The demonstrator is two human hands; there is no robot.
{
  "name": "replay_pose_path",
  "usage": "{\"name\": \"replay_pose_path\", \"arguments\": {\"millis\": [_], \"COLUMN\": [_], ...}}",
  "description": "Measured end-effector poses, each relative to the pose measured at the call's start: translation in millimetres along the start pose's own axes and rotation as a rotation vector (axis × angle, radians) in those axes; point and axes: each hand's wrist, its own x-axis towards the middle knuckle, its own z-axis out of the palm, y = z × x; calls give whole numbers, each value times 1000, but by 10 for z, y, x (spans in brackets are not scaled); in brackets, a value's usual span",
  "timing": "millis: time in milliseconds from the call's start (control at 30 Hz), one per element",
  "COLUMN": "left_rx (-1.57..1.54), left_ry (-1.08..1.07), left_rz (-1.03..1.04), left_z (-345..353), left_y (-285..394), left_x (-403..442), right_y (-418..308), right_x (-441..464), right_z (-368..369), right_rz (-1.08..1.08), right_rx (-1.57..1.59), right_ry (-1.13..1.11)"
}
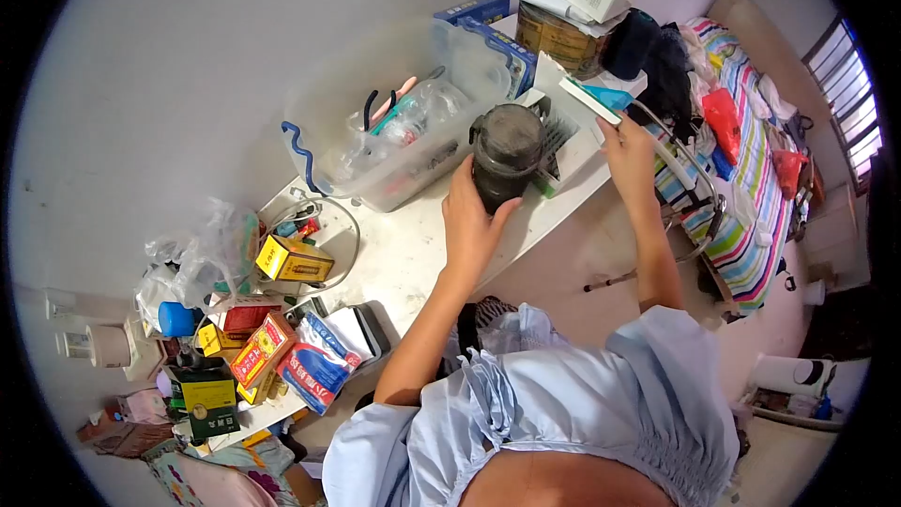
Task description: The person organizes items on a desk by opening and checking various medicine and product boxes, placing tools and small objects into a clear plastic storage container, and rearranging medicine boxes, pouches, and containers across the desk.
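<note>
My left hand [474, 223] is wrapped round a dark, dusty lidded bottle [507, 150], held upright over the white table [413, 239]. Between the thumb and fingers of my right hand [627, 150] is a thin white-and-green box or booklet [591, 100]; its exact kind is hard to make out. Just behind the bottle stands a clear plastic storage bin [413, 183] with blue handles, holding plastic-wrapped items. An open white box [574, 155] with dark contents lies between my two hands.
Yellow and red cartons [294, 258], a blue-and-white packet [319, 361] and plastic bags [211, 249] crowd the table's left end. A round tin [558, 40] with boxes on top stands at the far end. A metal-framed chair [709, 216] and a striped bed [751, 235] are on the right.
</note>
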Motion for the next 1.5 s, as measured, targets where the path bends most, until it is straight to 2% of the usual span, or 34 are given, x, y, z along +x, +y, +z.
{"name": "replay_pose_path", "arguments": {"millis": [67, 167, 233, 300, 367, 433, 500, 533, 567, 633, 700, 867, 967, 1000, 1033, 1100, 1133, 1200, 1333, 1400, 1433, 1500], "left_rx": [15, 62, 201, 204, 234, 255, 295, 294, 224, 151, -105, -122, -138, -137, -147, -69, -42, 13, 68, 61, 46, 59], "left_ry": [-15, -2, 75, 50, 99, 119, 136, 133, 98, 67, 67, 135, 165, 189, 191, 266, 276, 258, 228, 232, 232, 254], "left_rz": [-10, -6, 105, 60, 96, 113, 157, 158, 161, 168, 50, 13, -17, -30, -30, -48, -22, -4, 14, 25, 38, 38], "left_z": [-33, -122, -142, -176, -186, -189, -177, -155, -118, -11, 105, 170, 213, 237, 261, 293, 325, 321, 298, 291, 289, 277], "left_y": [23, 90, 115, 160, 185, 192, 203, 205, 199, 155, 98, 106, 85, 81, 87, 110, 87, 117, 118, 118, 123, 118], "left_x": [-32, -80, -113, -121, -120, -104, -93, -90, -79, -31, 9, -15, -27, -11, 21, 45, 58, 70, 68, 62, 62, 76], "right_y": [-134, -170, -177, -161, -91, -43, -96, -104, -116, -156, -205, -224, -213, -135, -128, -167, -179, -161, 212, 174, 104, -84], "right_x": [-38, -79, -50, -35, -7, 31, 53, 94, 104, 94, 106, -20, -78, -144, -183, -228, -208, -157, -76, 112, 215, 486], "right_z": [-130, -271, -308, -326, -341, -305, -254, -225, -207, -159, -142, -239, -365, -453, -528, -704, -786, -961, -1366, -1460, -1444, -1387], "right_rz": [80, 44, 48, 52, 38, -63, -29, -111, -192, -213, -241, -172, -174, -108, -115, -8, -9, -6, -37, 48, 44, -190], "right_rx": [156, 176, 160, 146, 106, -54, -19, -157, -295, -295, -293, -128, -144, -278, -287, 64, 58, 262, 376, 141, 155, 219], "right_ry": [8, 74, 77, 64, 45, 164, 202, 205, 208, 249, 284, 377, 489, 492, 493, 643, 643, 752, 611, 557, 551, 561]}}
